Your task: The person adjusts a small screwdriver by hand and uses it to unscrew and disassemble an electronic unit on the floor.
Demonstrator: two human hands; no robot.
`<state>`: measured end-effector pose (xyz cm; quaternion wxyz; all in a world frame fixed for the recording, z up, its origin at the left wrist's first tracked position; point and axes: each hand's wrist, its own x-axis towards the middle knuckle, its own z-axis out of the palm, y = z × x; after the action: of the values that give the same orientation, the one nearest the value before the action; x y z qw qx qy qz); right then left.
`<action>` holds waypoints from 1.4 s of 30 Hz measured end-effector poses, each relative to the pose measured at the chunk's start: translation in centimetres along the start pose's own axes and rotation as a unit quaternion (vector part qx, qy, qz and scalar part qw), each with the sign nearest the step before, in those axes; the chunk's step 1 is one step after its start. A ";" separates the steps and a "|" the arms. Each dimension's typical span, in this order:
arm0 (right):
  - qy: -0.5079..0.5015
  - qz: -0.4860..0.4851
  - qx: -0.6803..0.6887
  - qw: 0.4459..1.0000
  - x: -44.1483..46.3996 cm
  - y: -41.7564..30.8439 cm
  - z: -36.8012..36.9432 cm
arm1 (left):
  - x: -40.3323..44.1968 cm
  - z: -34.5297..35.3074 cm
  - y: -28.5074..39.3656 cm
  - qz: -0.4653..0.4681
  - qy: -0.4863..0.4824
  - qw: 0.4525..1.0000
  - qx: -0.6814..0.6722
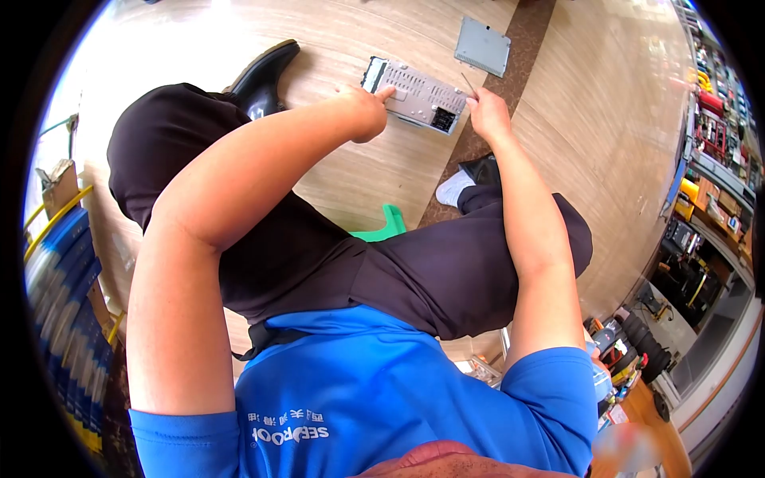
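Observation:
A grey metal box (414,89) with rows of slots and a dark opening at its right end lies on the floor. At its left end is my left hand (365,111), with one finger stretched out against the top and no object visible in it. Past the box's right end, my right hand (488,111) is closed round a thin-shafted tool (468,82) that points up and left. Its grip end is hidden in my fingers, so I cannot tell its exact kind. A flat grey metal cover (482,45) lies on the floor beyond the box.
My legs are spread around the work area, with a black boot (267,76) at left. A green plastic piece (386,225) shows between my thighs. Shelves of goods (713,199) line the right side, and blue items on a yellow rack (68,279) stand at left.

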<state>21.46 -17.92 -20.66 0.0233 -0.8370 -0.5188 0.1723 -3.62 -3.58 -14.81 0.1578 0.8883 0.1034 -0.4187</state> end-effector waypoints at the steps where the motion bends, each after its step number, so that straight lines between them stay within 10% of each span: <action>1: 0.001 0.000 0.000 1.000 0.0 0.0 0.0 | 0.1 0.1 0.0 0.000 0.000 1.000 0.001; 10: -0.007 0.141 0.138 0.980 0.3 1.2 1.7 | 0.3 0.4 -0.1 -0.002 0.010 1.000 0.004; 15: -0.105 0.359 0.476 0.796 -0.3 0.5 2.1 | 0.6 0.7 -0.1 -0.009 0.015 1.000 0.006; 26: -0.120 0.383 0.508 0.762 -0.9 -0.2 1.3 | 1.7 0.7 -0.3 -0.018 -0.027 0.998 -0.051; 29: -0.107 0.379 0.479 0.785 -0.5 1.0 2.0 | 1.4 0.4 -0.3 -0.011 -0.028 0.998 -0.051; 31: -0.020 0.265 0.230 0.936 -0.2 1.9 2.8 | 1.4 0.5 -0.3 -0.011 -0.027 0.998 -0.050; 34: 0.042 0.139 0.092 0.985 -1.1 -0.2 0.7 | 1.6 0.6 -0.3 -0.011 -0.024 0.998 -0.050; 42: 0.033 0.023 -0.026 0.999 -2.0 -1.9 0.0 | 1.5 0.5 -0.2 -0.014 -0.038 0.998 -0.037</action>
<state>19.06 -18.78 -19.69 0.0145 -0.8541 -0.5030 0.1315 -3.08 -3.52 -16.26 0.1883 0.8638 0.1256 -0.4501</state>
